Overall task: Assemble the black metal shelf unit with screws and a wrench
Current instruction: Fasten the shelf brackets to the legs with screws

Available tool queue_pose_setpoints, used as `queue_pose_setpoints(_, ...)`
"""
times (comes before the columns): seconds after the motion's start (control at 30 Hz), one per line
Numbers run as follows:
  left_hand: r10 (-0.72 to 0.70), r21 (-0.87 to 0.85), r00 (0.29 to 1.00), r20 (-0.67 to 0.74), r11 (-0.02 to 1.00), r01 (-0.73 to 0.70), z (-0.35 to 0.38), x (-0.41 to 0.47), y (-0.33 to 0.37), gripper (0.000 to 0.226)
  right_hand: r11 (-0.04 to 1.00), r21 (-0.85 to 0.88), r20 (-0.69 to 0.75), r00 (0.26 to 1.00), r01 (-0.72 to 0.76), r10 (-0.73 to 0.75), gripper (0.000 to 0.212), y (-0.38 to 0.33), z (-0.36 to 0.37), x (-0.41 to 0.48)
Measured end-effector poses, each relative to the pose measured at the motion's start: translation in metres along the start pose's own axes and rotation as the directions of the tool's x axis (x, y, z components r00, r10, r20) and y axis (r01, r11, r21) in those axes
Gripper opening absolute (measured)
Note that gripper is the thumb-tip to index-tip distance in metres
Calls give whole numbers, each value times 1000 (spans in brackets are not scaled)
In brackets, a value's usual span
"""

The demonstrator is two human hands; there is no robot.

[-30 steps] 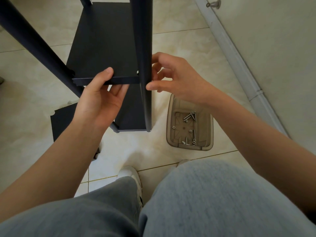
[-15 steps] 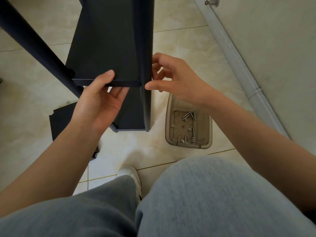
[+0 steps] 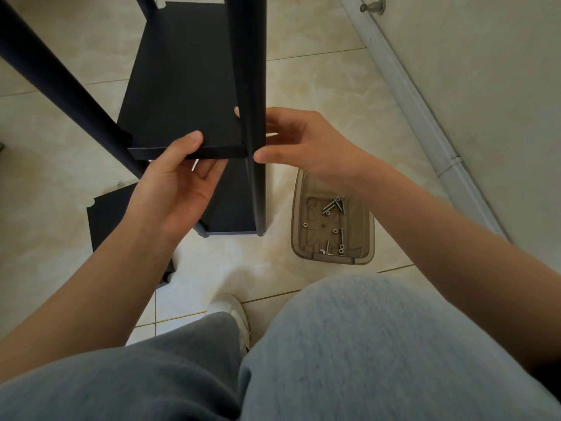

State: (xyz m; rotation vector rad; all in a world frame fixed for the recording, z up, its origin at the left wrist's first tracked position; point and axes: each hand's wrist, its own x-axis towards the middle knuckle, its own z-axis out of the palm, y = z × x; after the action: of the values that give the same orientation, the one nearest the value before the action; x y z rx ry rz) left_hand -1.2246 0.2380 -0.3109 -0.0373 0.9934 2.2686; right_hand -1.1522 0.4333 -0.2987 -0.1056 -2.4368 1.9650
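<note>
the black metal shelf unit [image 3: 182, 41] is standing on the tile floor [image 3: 318, 86] just ahead of the person's knees. its right front post [image 3: 250, 71] is rising through the middle of the view and cutting off part of the right hand [image 3: 309, 144]. that hand is curling round the post at the corner of the upper shelf [image 3: 182, 117], with the thumb pressing on the near face and the fingers wrapping behind. one fingertip [image 3: 236, 111] is peeking out on the far side. whether anything small is sitting in that grip, i cannot tell. the left hand [image 3: 176, 189] is pinching the upper shelf's front edge, thumb on top and fingers underneath, and it is hiding part of the left post [image 3: 54, 86].

three posts are showing: left, right front, and a rear post [image 3: 145, 1] at the top edge. two shelves are sitting in the frame, the upper one and a lower shelf [image 3: 233, 205]. one loose black panel [image 3: 109, 217] is lying flat on the floor beside the unit, partly under the left forearm. one translucent brown tray [image 3: 334, 259] is lying near the right post's foot, apart from it, and holding screws [image 3: 332, 205] and small ring-shaped pieces too small to count surely. one white shoe [image 3: 227, 308] is showing between the grey trouser legs [image 3: 364, 344].
</note>
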Motion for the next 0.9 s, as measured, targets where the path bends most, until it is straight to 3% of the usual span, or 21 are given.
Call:
queue_pose_setpoints(0.43, -53, 66, 995, 80, 997, 48, -10, -15, -6, 12, 996, 88, 3, 1000, -19, 19, 49, 6, 3, -15)
queue_pose_setpoints(0.8, -71, 38, 997, 39, 997, 70, -10, -16, -7, 10, 990, 140, -3, 1000, 11, -11, 45, 11, 2, -13)
queue_pose_setpoints(0.9, -86, 45, 996, 34, 995, 85, -11, -15, -6, 24, 991, 133, 5, 1000, 20, -20, 44, 10, 2, -13)
